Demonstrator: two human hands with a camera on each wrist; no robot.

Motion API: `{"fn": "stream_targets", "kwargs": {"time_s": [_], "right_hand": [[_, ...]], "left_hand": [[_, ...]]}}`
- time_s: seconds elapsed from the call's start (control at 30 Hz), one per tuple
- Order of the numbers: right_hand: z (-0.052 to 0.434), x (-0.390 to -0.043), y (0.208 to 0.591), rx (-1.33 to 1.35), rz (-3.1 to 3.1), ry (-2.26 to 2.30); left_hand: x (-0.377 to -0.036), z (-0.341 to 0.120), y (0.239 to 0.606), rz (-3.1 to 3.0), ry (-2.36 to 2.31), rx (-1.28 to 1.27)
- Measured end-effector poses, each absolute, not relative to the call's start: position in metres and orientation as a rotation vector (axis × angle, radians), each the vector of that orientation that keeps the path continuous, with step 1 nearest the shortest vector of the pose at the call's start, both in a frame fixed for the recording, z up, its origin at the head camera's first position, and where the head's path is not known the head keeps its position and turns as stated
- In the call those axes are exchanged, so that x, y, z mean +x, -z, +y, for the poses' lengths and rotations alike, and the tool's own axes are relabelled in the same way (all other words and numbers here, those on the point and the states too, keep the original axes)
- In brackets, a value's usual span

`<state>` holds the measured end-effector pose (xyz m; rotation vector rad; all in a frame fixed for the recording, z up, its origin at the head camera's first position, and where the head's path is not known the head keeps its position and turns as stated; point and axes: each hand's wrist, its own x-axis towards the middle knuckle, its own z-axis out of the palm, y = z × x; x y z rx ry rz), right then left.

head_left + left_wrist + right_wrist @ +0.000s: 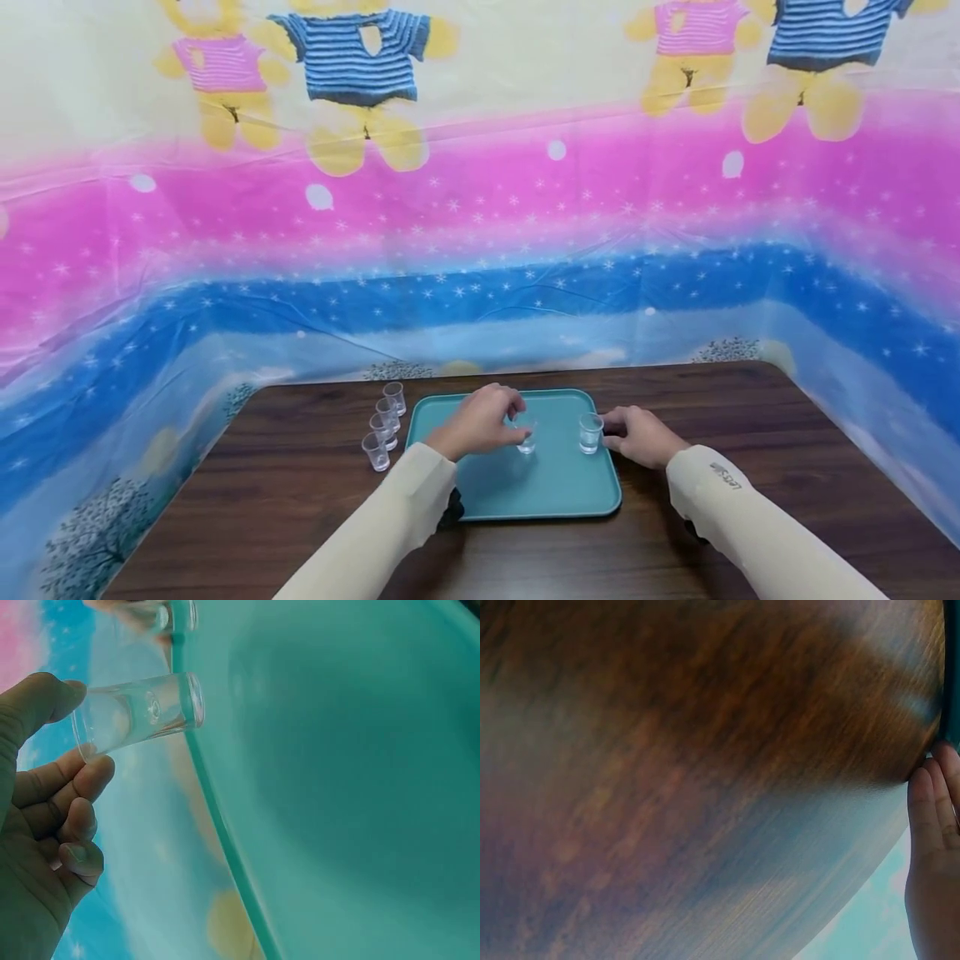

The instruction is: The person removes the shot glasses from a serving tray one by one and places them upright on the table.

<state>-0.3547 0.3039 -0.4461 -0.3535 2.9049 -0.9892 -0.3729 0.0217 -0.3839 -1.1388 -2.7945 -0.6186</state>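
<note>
Up close, a person's left hand [480, 423] pinches a small clear cup [527, 437] between thumb and fingertips over the middle of a teal tray [525, 492], while the right hand [637, 435] curls its fingers round a second cup [590, 432] standing at the tray's right edge. Farther left, four spare cups [384, 426] line the wooden table [750, 467]. Such light, slippery cups could tip or slide if a fingertip grip slackens.

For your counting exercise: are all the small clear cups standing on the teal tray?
No: four clear cups stand on the wooden table, left of the teal tray.
</note>
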Motion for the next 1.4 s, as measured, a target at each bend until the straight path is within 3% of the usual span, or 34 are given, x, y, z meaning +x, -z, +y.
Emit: {"fn": "stream_targets", "kwargs": {"time_s": [0.33,1.4], "right_hand": [[0.308,-0.355,0.447,-0.387,2.924,0.946],[0.298,-0.354,0.446,-0.380,2.917,0.939]], "left_hand": [[-0.370,-0.036,0.386,-2.810,0.587,-1.062],[-0.348,-0.147,0.386,-2.884,0.652,-0.710]]}}
